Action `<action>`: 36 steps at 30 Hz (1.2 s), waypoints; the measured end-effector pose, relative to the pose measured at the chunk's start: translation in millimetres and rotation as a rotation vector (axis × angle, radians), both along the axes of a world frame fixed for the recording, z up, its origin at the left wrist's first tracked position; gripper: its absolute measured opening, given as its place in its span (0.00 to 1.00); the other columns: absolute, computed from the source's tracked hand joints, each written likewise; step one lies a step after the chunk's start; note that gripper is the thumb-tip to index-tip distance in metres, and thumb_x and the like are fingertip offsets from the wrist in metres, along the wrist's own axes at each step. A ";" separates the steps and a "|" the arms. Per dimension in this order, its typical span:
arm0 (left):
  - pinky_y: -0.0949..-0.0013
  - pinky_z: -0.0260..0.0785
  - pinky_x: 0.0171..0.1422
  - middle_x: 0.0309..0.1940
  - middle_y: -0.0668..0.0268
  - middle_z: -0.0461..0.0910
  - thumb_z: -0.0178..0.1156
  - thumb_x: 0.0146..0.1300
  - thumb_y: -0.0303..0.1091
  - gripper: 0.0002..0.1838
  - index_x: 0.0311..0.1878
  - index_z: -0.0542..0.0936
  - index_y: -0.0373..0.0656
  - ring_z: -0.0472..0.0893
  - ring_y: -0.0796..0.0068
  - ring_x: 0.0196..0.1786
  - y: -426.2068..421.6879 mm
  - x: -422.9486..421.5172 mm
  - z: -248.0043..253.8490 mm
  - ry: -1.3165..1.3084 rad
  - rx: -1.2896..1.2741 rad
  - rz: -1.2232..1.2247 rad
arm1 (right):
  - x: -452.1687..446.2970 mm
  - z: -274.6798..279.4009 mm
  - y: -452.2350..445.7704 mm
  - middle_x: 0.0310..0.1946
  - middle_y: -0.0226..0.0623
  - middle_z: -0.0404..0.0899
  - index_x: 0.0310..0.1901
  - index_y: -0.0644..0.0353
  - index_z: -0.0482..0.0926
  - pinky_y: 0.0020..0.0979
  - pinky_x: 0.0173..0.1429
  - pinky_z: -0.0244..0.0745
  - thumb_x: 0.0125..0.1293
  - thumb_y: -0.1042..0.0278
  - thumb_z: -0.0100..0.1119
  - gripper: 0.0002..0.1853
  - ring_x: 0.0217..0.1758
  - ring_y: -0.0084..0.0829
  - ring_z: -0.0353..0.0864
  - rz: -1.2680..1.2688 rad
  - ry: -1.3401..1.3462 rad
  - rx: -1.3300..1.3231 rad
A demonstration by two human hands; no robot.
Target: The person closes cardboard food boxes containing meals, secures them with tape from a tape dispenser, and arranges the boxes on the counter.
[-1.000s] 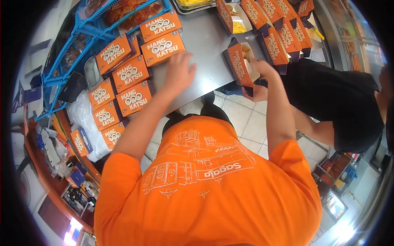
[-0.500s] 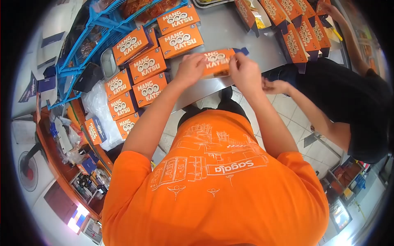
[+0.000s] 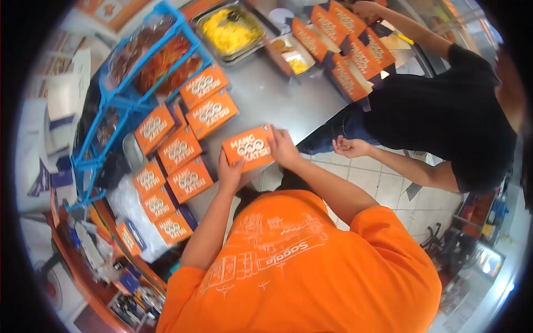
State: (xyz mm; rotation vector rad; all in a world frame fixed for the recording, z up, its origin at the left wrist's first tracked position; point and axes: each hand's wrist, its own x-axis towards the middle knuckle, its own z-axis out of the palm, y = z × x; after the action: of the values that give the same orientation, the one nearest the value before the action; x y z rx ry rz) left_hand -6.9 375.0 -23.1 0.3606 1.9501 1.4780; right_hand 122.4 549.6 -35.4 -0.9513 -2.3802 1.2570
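Observation:
An orange box with a closed lid (image 3: 248, 147) is held level between my two hands at the front edge of the steel table (image 3: 277, 100). My left hand (image 3: 230, 170) grips its left end, and my right hand (image 3: 283, 147) grips its right end. Left of it, several closed orange boxes (image 3: 190, 178) stand in rows. An open box with yellow food (image 3: 297, 65) lies farther back. More open orange boxes (image 3: 348, 76) are grouped at the back right.
A metal tray of yellow food (image 3: 230, 33) stands at the back. Blue baskets (image 3: 104, 102) with bagged food are at the left, near a plastic bag (image 3: 133, 208). A co-worker in black (image 3: 433, 105) stands at the right, one hand (image 3: 351, 147) near the table edge.
The box was open in my right hand; now it is closed and held by both hands. It has moved left, toward the closed boxes. The camera view has shifted.

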 end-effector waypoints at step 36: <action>0.40 0.43 0.80 0.77 0.41 0.52 0.49 0.73 0.42 0.33 0.76 0.58 0.36 0.50 0.34 0.78 -9.1 -17.5 0.2 1.224 -0.339 -0.397 | -5.3 22.5 3.6 0.78 0.50 0.51 0.76 0.57 0.57 0.59 0.80 0.43 0.68 0.38 0.55 0.43 0.82 0.52 0.47 0.233 -0.011 0.483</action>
State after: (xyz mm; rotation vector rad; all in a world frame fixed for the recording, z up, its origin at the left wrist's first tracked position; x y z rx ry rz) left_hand -24.3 365.9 -22.8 1.6581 2.6926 0.6075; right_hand 117.2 553.2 -12.9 -0.5456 -2.6783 0.6793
